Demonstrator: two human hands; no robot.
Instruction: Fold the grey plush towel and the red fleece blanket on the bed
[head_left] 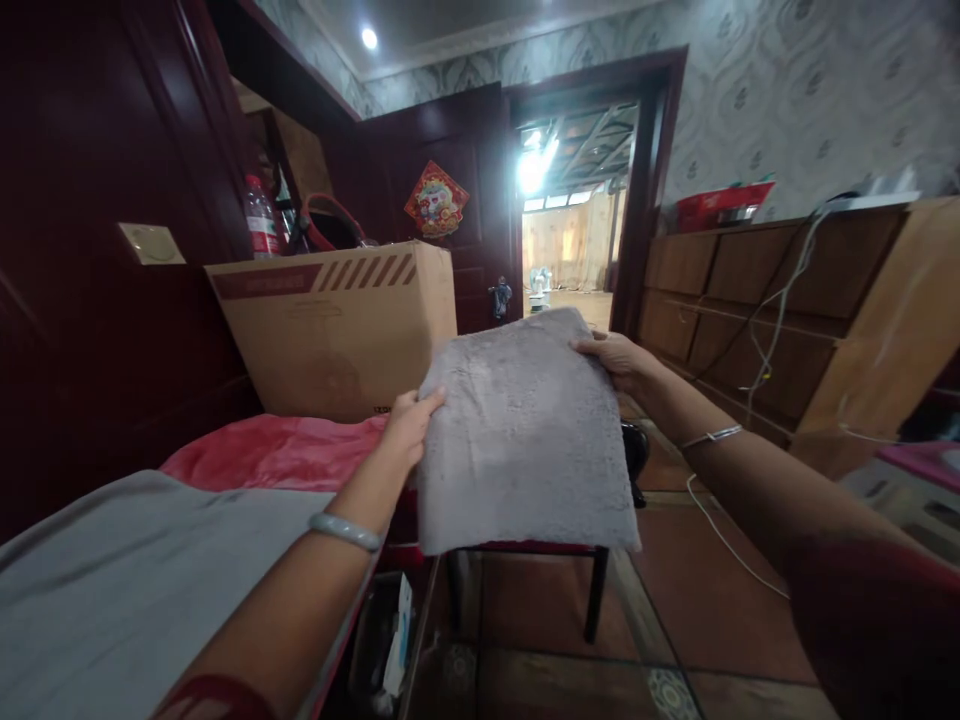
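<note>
- The dark wood panelling (90,200) fills the left third of the frame, with a pale switch plate near its upper left; across the room, along the right edge, runs a long wooden cabinet (757,290) with white cables trailing down its front.
- Lower left, a grey sheet (127,580) spreads flat over a surface, and a red blanket (270,450) lies bunched just beyond it — both sit below the arms, out of the way of what is held up.
- Behind them, centre left, stands a big cardboard box (337,330), upright, with a plastic bottle (261,220) showing above its top edge.
- Centre frame, and here is the main event: a grey fuzzy cloth (525,440) held up in the air, well above the floor, hanging down in front of a dark stool (592,580). It looks folded, its lower edge straight and loose — being gripped only at the upper corners lets it drape flat under its own weight.
- The open doorway (577,220) glows in the upper middle, bright light beyond.
- The right hand (619,360) is closed on the cloth's upper right corner, fingers curled over the top edge, a thin bracelet on the wrist.
- The left hand (409,425) pinches the cloth's left edge, thumb on the near face, a pale bangle on that wrist; it sits lower than the right, so the cloth tilts slightly.
- Smallest of all, a red paper ornament (436,198) hangs on the door, upper centre.
</note>
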